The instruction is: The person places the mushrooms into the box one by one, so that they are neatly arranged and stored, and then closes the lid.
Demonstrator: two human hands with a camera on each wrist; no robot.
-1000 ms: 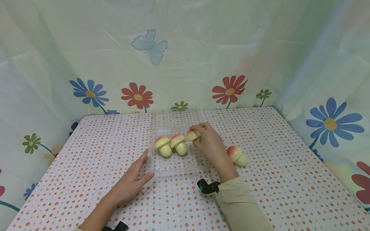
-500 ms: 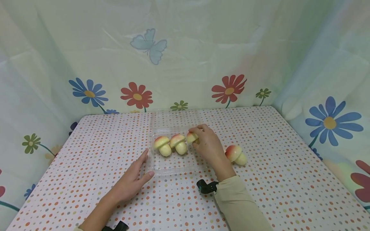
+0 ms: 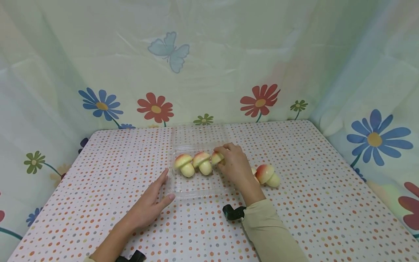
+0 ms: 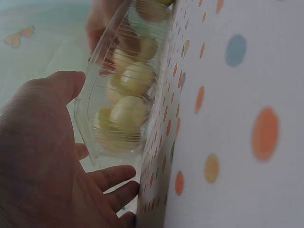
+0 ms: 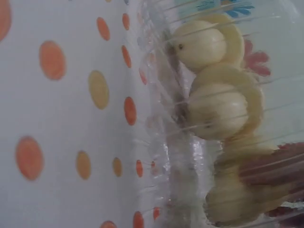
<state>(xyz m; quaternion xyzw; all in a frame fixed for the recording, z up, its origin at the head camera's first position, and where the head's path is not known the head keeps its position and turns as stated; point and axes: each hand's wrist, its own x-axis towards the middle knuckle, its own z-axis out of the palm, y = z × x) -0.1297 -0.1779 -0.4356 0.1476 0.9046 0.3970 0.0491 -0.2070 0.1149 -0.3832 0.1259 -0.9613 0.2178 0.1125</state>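
Note:
A clear plastic clamshell box (image 3: 196, 191) lies open on the table, its lid (image 3: 198, 136) folded back. Two toy mushrooms (image 3: 187, 169) (image 3: 204, 167), pale yellow with reddish caps, lie side by side in it. My right hand (image 3: 236, 163) holds a third mushroom (image 3: 216, 158) by its cap inside the box's right part; the hand covers most of it. Beside the box's left wall is my left hand (image 3: 148, 205), fingers extended; the left wrist view shows its thumb (image 4: 71, 84) at the rim. Right of my right wrist lies another mushroom (image 3: 268, 175), with part of one more peeking out behind the wrist.
A dotted cloth covers the table (image 3: 314, 203). Its back edge meets a hanging floral curtain (image 3: 209, 72), which also closes off both sides. A black wrist device (image 3: 234, 212) sits at my right cuff.
My right hand has lowered slightly with the mushroom, which now sits closer to the two in the box. More of the mushroom behind my right wrist shows. My left hand stays put.

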